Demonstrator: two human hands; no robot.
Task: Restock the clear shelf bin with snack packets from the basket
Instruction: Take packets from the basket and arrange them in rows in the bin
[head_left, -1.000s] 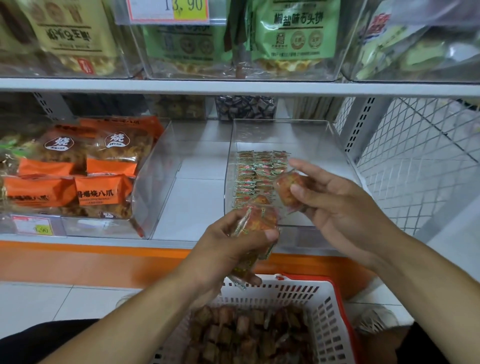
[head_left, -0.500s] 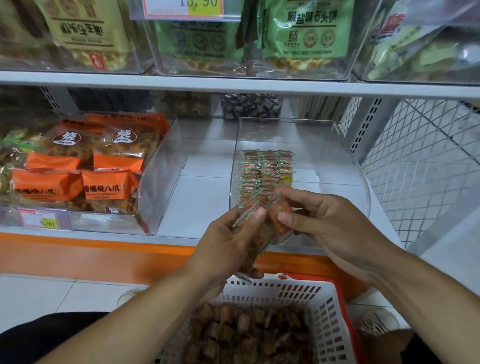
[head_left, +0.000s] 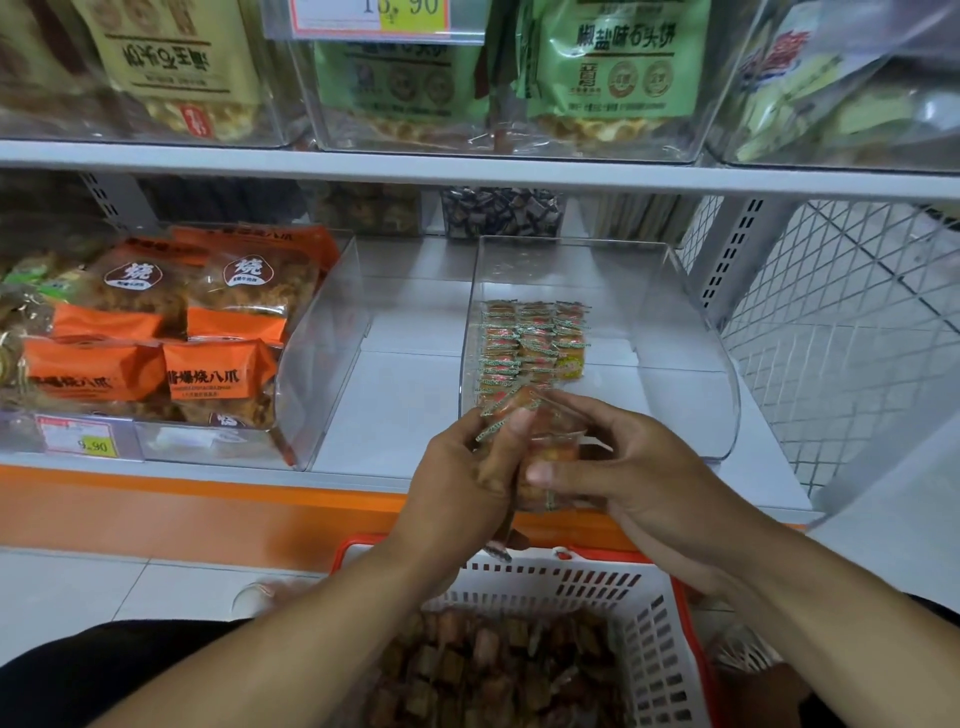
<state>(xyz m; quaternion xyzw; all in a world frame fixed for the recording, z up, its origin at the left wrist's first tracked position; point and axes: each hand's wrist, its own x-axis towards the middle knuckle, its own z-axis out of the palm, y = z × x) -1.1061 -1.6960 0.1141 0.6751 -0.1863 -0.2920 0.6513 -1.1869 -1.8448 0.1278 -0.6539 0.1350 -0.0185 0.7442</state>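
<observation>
A clear shelf bin (head_left: 691, 364) stands on the lower shelf with neat rows of small orange snack packets (head_left: 532, 340) along its left side. In front of the bin's front wall, my left hand (head_left: 467, 483) grips a small bundle of the same packets (head_left: 548, 447). My right hand (head_left: 639, 478) meets it from the right, thumb and fingers pinching the bundle too. Below them sits a white basket with a red rim (head_left: 639, 618), holding several more brown and orange packets (head_left: 498, 670).
A second clear bin (head_left: 322, 374) of orange bagged snacks stands at the left with a price tag (head_left: 78, 436). The upper shelf edge (head_left: 467, 174) runs overhead with bins of green bags. A white wire mesh panel (head_left: 841, 332) closes the right side.
My right hand drew back from the bin and came down to meet my left hand. Both hands now hold the bundle together, lower and nearer the shelf's front edge.
</observation>
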